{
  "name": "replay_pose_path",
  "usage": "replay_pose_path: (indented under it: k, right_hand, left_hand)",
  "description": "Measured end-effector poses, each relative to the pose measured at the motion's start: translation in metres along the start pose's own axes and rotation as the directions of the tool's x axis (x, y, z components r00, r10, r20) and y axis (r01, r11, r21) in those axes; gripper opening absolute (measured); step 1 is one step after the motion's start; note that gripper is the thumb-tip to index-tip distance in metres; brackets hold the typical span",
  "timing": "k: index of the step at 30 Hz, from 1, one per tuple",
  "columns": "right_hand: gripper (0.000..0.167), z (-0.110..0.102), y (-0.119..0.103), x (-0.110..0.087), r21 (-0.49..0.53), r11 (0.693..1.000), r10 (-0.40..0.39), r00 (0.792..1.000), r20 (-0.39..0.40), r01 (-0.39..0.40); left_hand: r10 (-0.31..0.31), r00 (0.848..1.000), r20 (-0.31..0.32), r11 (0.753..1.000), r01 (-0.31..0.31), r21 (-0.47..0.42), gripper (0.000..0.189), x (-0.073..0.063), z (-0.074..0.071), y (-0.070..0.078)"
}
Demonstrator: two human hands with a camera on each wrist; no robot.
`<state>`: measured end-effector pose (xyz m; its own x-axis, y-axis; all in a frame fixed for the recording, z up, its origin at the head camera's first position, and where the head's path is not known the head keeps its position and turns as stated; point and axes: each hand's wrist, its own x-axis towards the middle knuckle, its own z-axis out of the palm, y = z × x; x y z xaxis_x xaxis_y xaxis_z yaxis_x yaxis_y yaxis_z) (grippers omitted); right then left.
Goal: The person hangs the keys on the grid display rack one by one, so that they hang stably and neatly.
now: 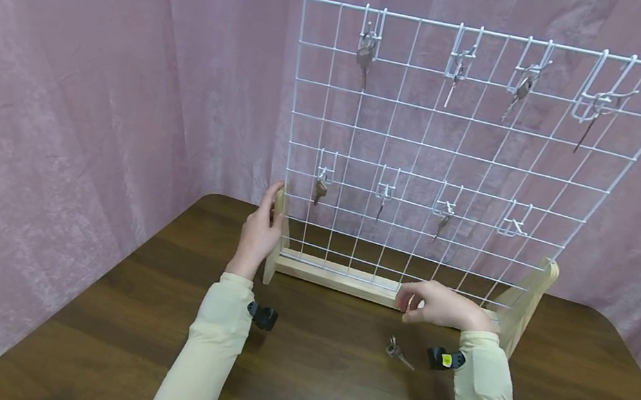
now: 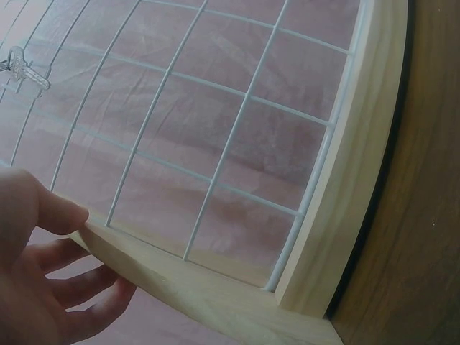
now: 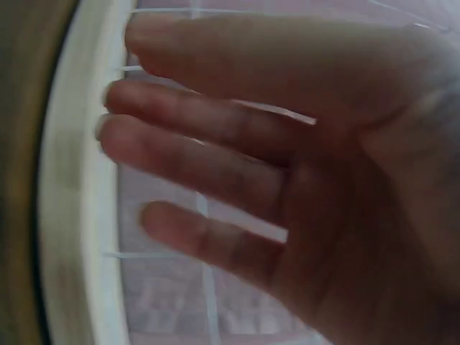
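Observation:
A white wire grid [image 1: 421, 19] stands in a wooden base, with keys on rings hanging from its hooks in two rows. My left hand [image 1: 258, 235] grips the base's left wooden side piece [image 2: 180, 284], thumb on one side and fingers on the other. My right hand [image 1: 442, 305] hovers before the bottom wooden rail [image 1: 339, 278], holding nothing, its fingers loosely bent in the right wrist view. On the table below it lies a key with a ring [image 1: 399, 354]. The lower row's rightmost hook [image 1: 516, 227] is bare.
The brown wooden table [image 1: 315, 395] extends around the stand. A pink curtain [image 1: 87, 121] hangs behind and to the left. The right wooden side piece [image 1: 533, 300] rises beside my right forearm. A black camera sits on each wrist.

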<state>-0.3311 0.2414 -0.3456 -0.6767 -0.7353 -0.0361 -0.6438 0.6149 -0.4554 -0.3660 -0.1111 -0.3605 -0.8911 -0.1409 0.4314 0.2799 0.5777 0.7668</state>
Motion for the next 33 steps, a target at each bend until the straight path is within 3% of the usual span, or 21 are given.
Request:
replay_pose_path:
  k: [4,8,18,23,33]
  right_hand:
    - [0.021,0.010,0.006,0.006,0.095,0.993,0.056,0.991,0.125,-0.068]
    - [0.020,0.018,0.011,0.009,0.107,0.987,0.099,0.979,0.180,-0.119]
    - [0.012,0.027,0.015,0.013,0.096,0.991,0.067,0.974,0.215,-0.089]
    - [0.014,0.032,0.015,0.016,0.109,0.985,0.103,0.969,0.227,-0.130]
    - [0.019,0.036,0.005,0.024,0.130,0.984,0.091,0.966,0.240,-0.125]
  left_hand:
    - [0.000,1.000,0.006,1.000,0.000,-0.005,0.060,0.002,0.000,0.001]
    - [-0.002,1.000,0.015,1.000,0.002,-0.005,0.060,0.002,0.001,0.001]
    - [-0.004,1.000,0.006,1.000,0.004,-0.001,0.060,0.001,0.001,0.001]
    - [0.001,1.000,0.004,1.000,-0.001,0.005,0.060,0.000,0.001,0.000]
    - [0.005,1.000,-0.010,1.000,-0.005,0.002,0.059,-0.001,-0.001,0.002]
